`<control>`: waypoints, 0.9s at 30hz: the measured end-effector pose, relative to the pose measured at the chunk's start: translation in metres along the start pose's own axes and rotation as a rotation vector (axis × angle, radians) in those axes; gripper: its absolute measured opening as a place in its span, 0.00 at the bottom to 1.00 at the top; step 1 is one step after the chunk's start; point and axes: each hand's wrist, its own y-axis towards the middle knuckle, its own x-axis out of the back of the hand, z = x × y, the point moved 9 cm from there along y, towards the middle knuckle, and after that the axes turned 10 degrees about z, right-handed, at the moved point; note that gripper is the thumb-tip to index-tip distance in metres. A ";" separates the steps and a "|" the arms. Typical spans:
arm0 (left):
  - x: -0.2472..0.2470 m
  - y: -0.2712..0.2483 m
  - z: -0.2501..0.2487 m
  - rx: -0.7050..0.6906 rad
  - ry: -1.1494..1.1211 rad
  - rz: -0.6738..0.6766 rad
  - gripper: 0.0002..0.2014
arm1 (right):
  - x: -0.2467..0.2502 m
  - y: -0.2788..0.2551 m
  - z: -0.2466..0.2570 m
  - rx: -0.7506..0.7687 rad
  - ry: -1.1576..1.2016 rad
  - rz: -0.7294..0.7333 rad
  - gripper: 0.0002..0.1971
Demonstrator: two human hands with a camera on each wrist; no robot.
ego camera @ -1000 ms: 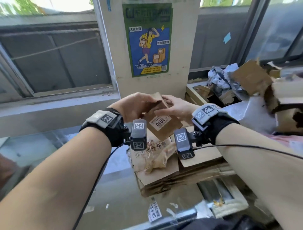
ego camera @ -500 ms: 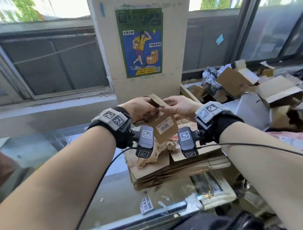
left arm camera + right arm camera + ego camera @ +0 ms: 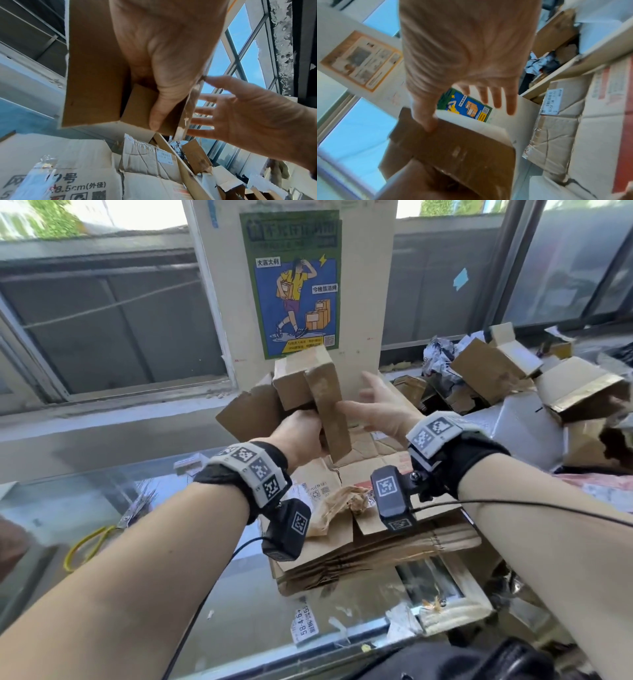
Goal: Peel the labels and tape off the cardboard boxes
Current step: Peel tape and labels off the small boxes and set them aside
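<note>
Above the flat cardboard [image 3: 346, 546], the left hand [image 3: 301, 436] grips a small box [image 3: 308, 392], the right hand [image 3: 380, 412] spread wide, thumb touching it.

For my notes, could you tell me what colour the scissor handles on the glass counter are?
Yellow: the scissors' looped handles, clearest in the head view.

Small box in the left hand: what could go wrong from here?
1. Only the left hand grips the small box; the right hand is open with just its thumb touching a flap, so the box may twist or slip.
2. No label shows on the faces in view, so one could get missed.
3. If dropped, it lands on the flattened cardboard stack and could knock the crumpled brown paper off it.
</note>
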 end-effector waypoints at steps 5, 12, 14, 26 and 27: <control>-0.013 -0.002 0.003 0.012 0.063 0.100 0.09 | -0.001 0.001 0.030 0.200 -0.234 -0.136 0.53; -0.026 0.000 0.005 -0.011 0.029 0.076 0.05 | -0.013 0.005 0.034 0.251 -0.486 -0.197 0.28; -0.022 0.001 0.002 -0.045 -0.088 0.031 0.09 | -0.008 0.007 0.026 0.213 -0.476 -0.225 0.25; -0.018 -0.001 0.019 0.059 -1.533 -0.107 0.06 | -0.001 0.009 0.006 0.215 -0.550 -0.384 0.10; -0.017 0.000 0.020 0.075 -1.486 -0.139 0.06 | -0.002 0.008 0.007 0.230 -0.564 -0.396 0.09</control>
